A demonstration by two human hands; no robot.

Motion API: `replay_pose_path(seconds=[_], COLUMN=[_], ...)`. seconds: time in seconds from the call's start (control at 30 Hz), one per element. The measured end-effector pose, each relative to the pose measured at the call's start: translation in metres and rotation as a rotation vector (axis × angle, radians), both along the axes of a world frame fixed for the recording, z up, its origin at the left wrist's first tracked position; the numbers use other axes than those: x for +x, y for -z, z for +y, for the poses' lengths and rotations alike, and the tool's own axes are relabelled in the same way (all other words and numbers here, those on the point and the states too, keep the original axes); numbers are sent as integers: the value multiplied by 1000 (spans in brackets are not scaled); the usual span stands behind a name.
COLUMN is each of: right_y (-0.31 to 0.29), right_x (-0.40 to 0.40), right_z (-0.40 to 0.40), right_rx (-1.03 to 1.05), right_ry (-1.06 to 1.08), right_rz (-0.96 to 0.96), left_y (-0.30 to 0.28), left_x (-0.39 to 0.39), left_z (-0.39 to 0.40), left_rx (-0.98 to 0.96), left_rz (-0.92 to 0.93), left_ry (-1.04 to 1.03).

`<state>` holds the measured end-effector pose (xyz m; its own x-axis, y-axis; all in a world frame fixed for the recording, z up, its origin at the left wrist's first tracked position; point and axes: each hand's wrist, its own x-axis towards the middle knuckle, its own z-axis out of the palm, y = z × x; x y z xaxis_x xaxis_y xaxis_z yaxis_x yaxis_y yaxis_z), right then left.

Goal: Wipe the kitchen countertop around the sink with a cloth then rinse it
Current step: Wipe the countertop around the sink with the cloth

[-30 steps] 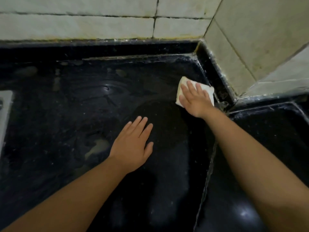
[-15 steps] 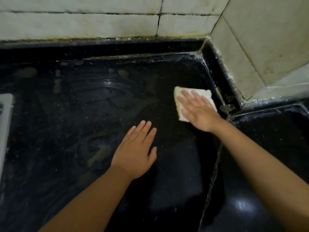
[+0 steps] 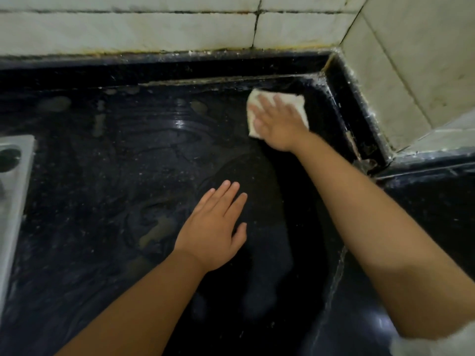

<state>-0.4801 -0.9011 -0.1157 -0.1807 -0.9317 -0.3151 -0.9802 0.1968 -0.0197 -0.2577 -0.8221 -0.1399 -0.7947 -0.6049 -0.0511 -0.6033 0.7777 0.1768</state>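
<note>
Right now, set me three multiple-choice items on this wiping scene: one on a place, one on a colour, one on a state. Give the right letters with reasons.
1. Where is the cloth?
A. near the far right corner of the countertop
B. on the steel sink edge
C. under the left hand

2. What colour is the countertop?
A. white
B. black
C. red

3. How does the right hand meet the cloth?
A. it pinches one corner and lifts it
B. it presses down on it with flat, spread fingers
C. it hangs above without touching

Answers:
1 A: the cloth lies by the corner where the tiled walls meet.
2 B: the wet, smeared surface is black, while the cloth is white.
3 B: straight fingers lie over the cloth; the left hand lies flat, apart from it.
</note>
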Motion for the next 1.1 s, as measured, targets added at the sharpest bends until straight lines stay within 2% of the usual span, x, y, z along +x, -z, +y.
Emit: replay_pose_path(seconds=[0.17, 0.23, 0.3, 0.37, 0.53, 0.67, 0.8, 0.97, 1.1], right_y=[-6, -8, -7, -5, -1, -2, 10, -1, -4], right_x=[10, -2, 3, 23, 69, 114, 154, 153, 158], right_z=[60, 55, 37, 22, 46, 90, 141, 152, 116], right_rx=[72, 93, 56, 14, 48, 96, -26, -18, -6], right_ry=[-385, -315, -107, -17, -247, -378, -591, -383, 186], right_rz=[-82, -73, -60, -89, -93, -76, 9, -3, -123], left_y=[-9, -17, -17, -22, -35, -37, -36, -37, -35], left_x=[-1, -4, -9, -10, 39, 107, 171, 229, 254], left_z=[4, 5, 3, 1, -2, 1, -3, -3, 0], left_rx=[43, 47, 25, 55, 4, -32, -10, 56, 120], left_rz=[-43, -61, -109, -130, -10, -51, -85, -93, -242], left_ry=[-2, -14, 44, 15, -27, -127, -333, -553, -571])
